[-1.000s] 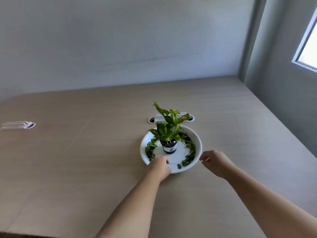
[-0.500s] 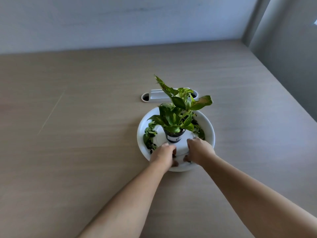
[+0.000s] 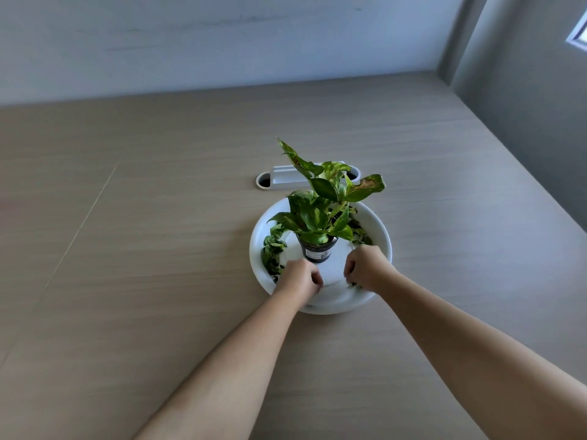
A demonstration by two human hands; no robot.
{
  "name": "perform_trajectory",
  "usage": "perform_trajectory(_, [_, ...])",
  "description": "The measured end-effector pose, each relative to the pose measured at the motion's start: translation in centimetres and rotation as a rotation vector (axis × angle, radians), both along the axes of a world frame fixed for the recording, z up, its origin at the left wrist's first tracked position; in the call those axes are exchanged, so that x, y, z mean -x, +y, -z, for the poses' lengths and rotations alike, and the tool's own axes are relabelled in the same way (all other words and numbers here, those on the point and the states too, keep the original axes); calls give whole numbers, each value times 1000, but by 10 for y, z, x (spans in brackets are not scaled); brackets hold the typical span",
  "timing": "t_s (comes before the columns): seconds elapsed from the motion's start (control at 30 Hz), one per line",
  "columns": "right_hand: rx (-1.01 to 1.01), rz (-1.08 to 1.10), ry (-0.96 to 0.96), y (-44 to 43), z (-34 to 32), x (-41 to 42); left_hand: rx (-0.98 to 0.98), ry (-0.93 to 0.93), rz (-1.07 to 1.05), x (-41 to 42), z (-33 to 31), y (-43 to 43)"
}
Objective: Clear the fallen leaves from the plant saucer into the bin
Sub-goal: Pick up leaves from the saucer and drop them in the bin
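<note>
Saucer, white and round, sits on the pale wood-grain desk, carrying a small dark pot at its middle with a leafy green plant standing upright in it. Fallen leaves lie in the trough of the saucer, a cluster along the left side and more on the right behind the plant, partly screened by its foliage. Both bare forearms reach in from the bottom of the view to the near part of the saucer. The left hand is curled, fingers bent inward, over the near-left part of the dish just beside the leaf cluster; whether it pinches any leaf I cannot tell, since the fingertips are turned under. The right hand is likewise curled over the near-right part, with a bit of green showing under it against the white; if the fingers actually grip that leaf cannot be told. The hands stand apart, on either side of the pot and in front of it. Beyond the saucer, a white oblong cable grommet is set into the desk, partly hidden by the plant's leaves. No bin appears in view.
</note>
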State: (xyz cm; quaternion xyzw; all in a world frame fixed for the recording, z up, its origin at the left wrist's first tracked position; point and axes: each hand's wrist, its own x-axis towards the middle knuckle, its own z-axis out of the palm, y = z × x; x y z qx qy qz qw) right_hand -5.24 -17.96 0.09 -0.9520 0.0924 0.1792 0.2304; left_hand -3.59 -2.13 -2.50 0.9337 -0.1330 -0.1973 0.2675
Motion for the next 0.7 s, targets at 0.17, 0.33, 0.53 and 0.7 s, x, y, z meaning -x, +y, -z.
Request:
perform_trajectory(0.17, [-107, 138, -150, -25, -35, 11, 121, -56, -122, 11, -29, -9])
perform_trajectory(0.33, [-154, 220, -214, -83, -61, 56, 183, -78, -65, 49, -60, -72])
perform_trajectory(0.53, [-124, 453, -214, -213, -89, 175, 212, -113, 160, 120, -87, -210])
perform_trajectory(0.7, [-33, 841, -225, -350, -86, 363, 233, -85, 584, 254, -91, -382])
